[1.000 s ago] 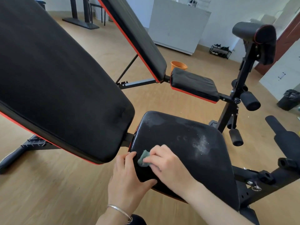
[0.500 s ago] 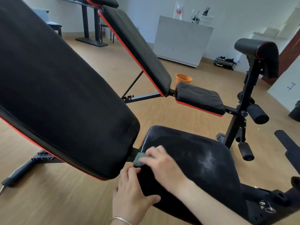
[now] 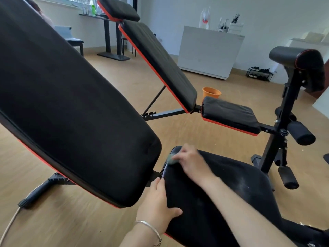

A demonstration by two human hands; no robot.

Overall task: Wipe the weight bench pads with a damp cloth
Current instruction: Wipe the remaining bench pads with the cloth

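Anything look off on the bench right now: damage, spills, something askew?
Only a faint whitish smear on the seat pad, toward its right side. The right hand holds the cloth at the pad's far left corner; the left hand rests on its left edge. No tears or spills visible.

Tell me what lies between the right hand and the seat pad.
A small green cloth lies there: the right hand presses it onto the back corner of the seat pad. The head view shows this, though motion blurs it.
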